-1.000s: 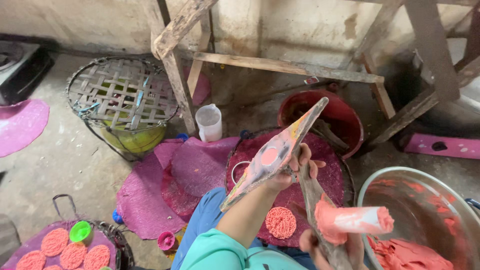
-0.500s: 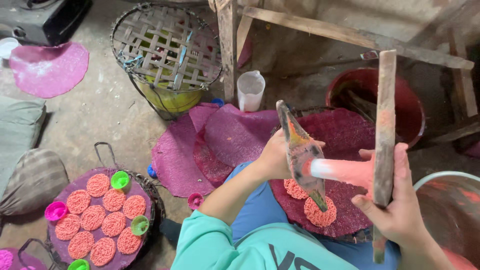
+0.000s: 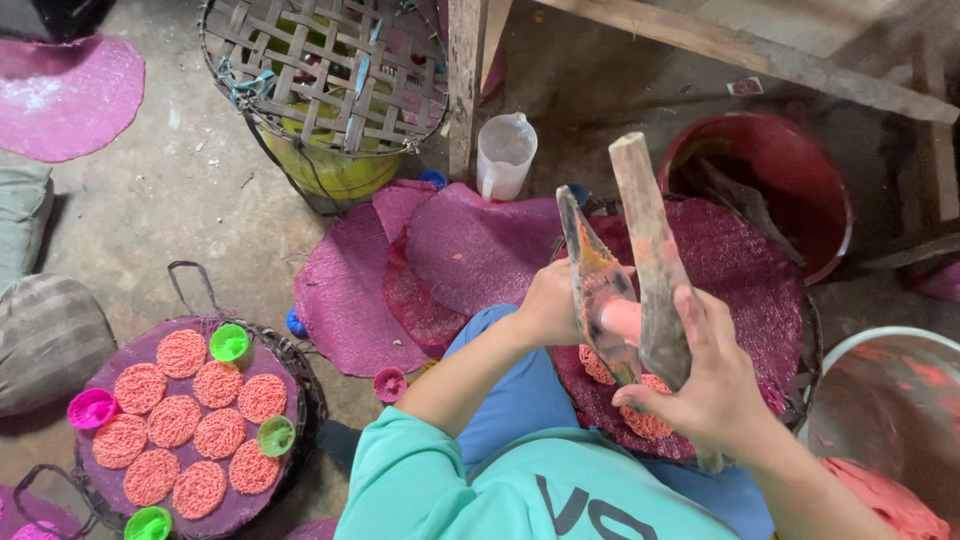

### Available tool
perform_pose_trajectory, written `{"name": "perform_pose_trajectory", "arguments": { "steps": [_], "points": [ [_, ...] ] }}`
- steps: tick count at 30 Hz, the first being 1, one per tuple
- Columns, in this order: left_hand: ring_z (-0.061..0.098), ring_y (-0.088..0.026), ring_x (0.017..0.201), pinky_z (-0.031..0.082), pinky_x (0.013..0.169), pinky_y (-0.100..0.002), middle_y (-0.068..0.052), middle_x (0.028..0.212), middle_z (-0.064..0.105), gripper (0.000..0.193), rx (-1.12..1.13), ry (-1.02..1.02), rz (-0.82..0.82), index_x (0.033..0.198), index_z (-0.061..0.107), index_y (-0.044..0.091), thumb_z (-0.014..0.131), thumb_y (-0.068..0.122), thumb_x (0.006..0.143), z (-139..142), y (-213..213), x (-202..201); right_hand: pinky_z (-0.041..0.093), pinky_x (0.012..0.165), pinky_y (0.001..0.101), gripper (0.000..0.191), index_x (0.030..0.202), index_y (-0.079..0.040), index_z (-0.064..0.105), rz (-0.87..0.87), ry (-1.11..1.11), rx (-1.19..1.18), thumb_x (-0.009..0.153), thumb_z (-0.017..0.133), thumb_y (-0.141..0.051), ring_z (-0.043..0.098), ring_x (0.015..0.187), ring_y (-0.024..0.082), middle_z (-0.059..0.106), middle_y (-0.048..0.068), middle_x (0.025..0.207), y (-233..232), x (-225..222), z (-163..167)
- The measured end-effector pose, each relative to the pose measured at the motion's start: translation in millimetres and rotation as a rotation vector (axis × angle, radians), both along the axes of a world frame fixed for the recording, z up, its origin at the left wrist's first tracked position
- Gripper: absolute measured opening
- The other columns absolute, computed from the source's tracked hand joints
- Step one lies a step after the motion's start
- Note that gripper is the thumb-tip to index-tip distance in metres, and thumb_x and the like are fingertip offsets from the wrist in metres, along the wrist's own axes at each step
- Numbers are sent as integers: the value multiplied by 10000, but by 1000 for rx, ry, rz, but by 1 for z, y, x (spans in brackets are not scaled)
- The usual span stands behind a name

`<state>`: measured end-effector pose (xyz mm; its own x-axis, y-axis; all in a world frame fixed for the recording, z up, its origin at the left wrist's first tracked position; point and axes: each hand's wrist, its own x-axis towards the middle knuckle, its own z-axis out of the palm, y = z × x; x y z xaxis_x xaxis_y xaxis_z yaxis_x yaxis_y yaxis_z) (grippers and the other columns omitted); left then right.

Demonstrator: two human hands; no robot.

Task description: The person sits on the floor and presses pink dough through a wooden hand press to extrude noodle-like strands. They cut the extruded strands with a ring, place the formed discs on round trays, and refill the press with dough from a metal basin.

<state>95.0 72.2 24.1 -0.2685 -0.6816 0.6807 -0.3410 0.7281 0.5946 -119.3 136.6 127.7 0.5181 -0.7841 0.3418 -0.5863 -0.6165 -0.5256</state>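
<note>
Wooden two-armed press [image 3: 650,270] gripped upright in both hands above a round purple mesh tray [image 3: 745,270].
Right hand [image 3: 715,385] has its fingers clenched on the thick wooden arm; left hand [image 3: 550,305] clasps the thinner stained arm. Pink noodle discs [image 3: 645,415] lie on the tray beneath. Left, another purple tray [image 3: 235,505] carries more discs and small cups.

Rough wooden stick [image 3: 648,250] — woven purple mat [image 3: 740,260], matt — glossy red bucket [image 3: 790,170].
</note>
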Motion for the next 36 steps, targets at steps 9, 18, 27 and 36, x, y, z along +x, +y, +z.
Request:
{"name": "perform_pose_trajectory", "arguments": {
  "steps": [9,18,27,36],
  "points": [
    [311,-320,1610,327,1312,-435,-119,1734,297,1108,591,313,-918,1704,134,194,863,264,872,8,-29,34,444,845,458,1270,1662,68,268,207,-758,1390,731,849,-571,544,1138,288,524,221,1456,0,-67,-56],
    [356,-256,1506,296,1256,-441,-49,1687,215,1310,501,1022,-1588,1664,-45,367,850,154,731,94,-61,-8,422,1132,558,1369,1597,-2,197,749,-928,1897,640,824,-753,475,1371,427,450,298,1497,11,-110,-89],
    [422,-363,1468,320,1260,-526,-152,1600,424,915,693,1174,-1361,1672,172,243,711,17,969,-1,-133,-45,357,1078,724,1070,1599,-30,239,161,-972,1630,824,698,-606,464,1317,528,382,289,1575,-17,-128,-67],
    [592,-466,1348,473,1135,-665,-210,1422,624,688,608,1568,-1391,1521,499,180,301,701,1117,-57,-139,-44,385,1043,647,1037,1552,-4,359,-142,-737,1618,754,683,-582,555,1226,484,467,260,1525,-36,-124,-86]
  ]
}}
